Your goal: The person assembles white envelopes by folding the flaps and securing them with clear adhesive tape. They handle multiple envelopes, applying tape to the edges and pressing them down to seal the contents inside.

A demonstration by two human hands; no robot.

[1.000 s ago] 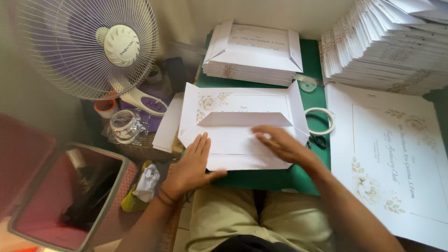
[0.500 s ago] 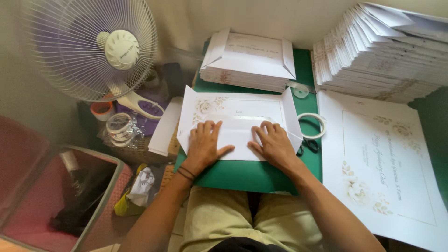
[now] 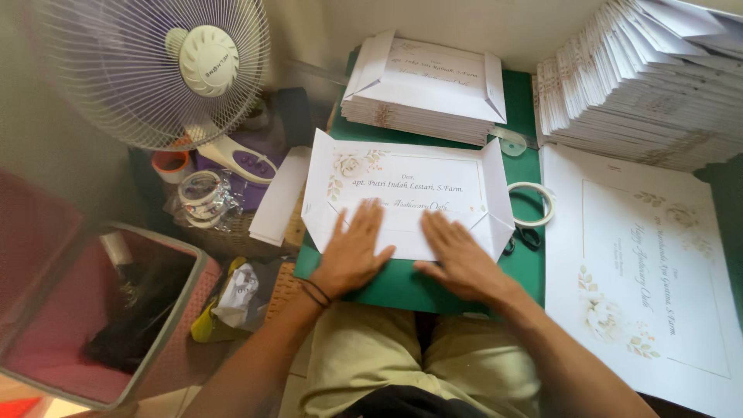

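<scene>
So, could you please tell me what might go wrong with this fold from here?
Both hands, left hand and right hand, press flat on the folded sheet, so sliding palms could smudge its print or skew the crease. The fan close by might lift loose flaps. The scissors lie beside the sheet's right edge and could snag it.

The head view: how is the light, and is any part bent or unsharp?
Head view: soft, even daylight, brightest on the folded white sheet under the left hand and right hand; faint shadows only beside the hands; wide-lens bending curves the fan and the paper stack; the red bin at the edge looks slightly soft.
</scene>
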